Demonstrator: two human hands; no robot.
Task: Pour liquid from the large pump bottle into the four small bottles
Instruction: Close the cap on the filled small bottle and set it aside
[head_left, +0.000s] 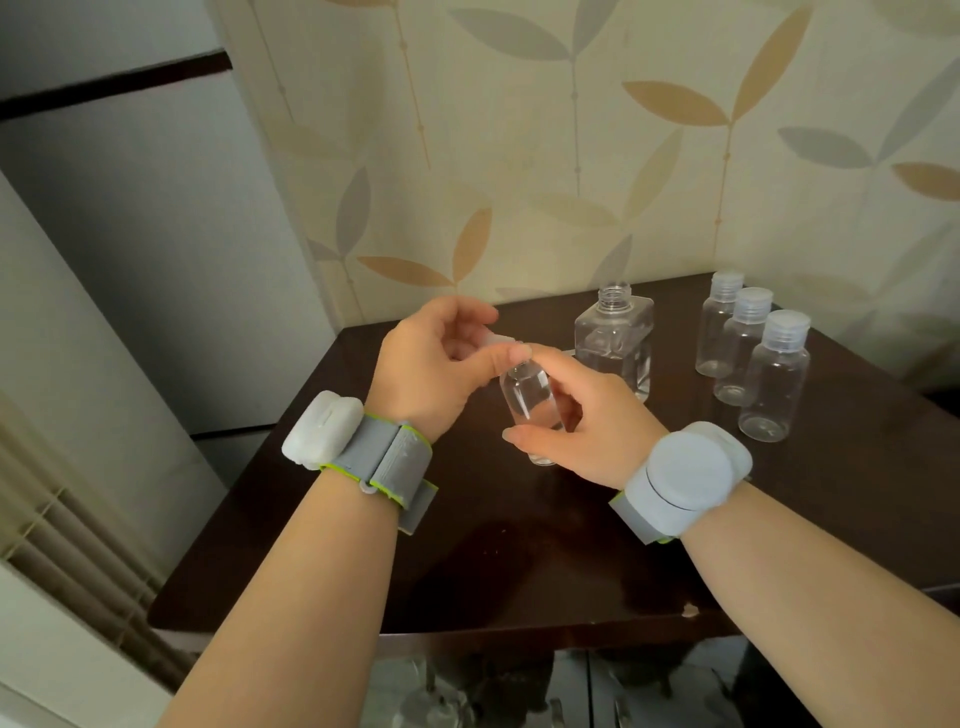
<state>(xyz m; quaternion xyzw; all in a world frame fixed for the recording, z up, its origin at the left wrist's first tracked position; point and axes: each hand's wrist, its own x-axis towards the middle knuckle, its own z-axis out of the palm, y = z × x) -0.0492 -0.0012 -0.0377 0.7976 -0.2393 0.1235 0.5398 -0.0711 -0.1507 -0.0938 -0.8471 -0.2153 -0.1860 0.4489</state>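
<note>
My right hand (576, 415) grips a small clear bottle (530, 402) above the dark table (519, 545); its fingers curl round the body. My left hand (434, 364) pinches the bottle's white cap (500, 340) at the neck. Whether the cap is screwed on or loose I cannot tell. The large square clear bottle (615, 338) stands behind with its neck open and no pump in view. Three small capped bottles (753, 353) stand in a row at the right, looking empty.
The table sits in a corner against leaf-patterned wallpaper (571, 130). A pale wall or door (156, 260) lies to the left. Grey bands with white units wrap both wrists. A glass-fronted cabinet (571, 691) shows under the table's near edge.
</note>
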